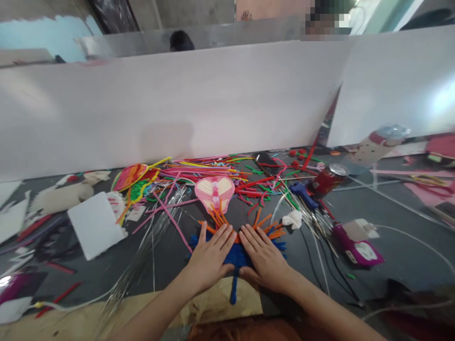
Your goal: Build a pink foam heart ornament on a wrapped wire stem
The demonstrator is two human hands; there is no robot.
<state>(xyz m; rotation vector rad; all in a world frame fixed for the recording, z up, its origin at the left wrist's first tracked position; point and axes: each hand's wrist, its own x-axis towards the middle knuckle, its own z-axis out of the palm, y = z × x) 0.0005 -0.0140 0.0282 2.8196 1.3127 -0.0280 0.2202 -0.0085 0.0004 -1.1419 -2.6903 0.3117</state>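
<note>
My left hand (pixel 210 255) and my right hand (pixel 263 255) lie flat side by side, fingers stretched out, pressing on a blue pipe-cleaner piece (pixel 236 258) on the dark table. Orange pipe cleaners (pixel 270 231) fan out from under the fingertips. Just beyond them sits a pink heart shape (pixel 214 190) made of pipe cleaners, with orange stems running down toward my hands. A blue stem (pixel 233 293) sticks out below the hands over a brown sheet (pixel 213 308).
A heap of coloured pipe cleaners (pixel 213 173) covers the table's middle. A white foam square (pixel 95 223) lies left, a red can (pixel 329 179) and blue glue gun (pixel 303 193) right, a purple device (pixel 357 244) with cords further right. White partition boards (pixel 170 109) stand behind.
</note>
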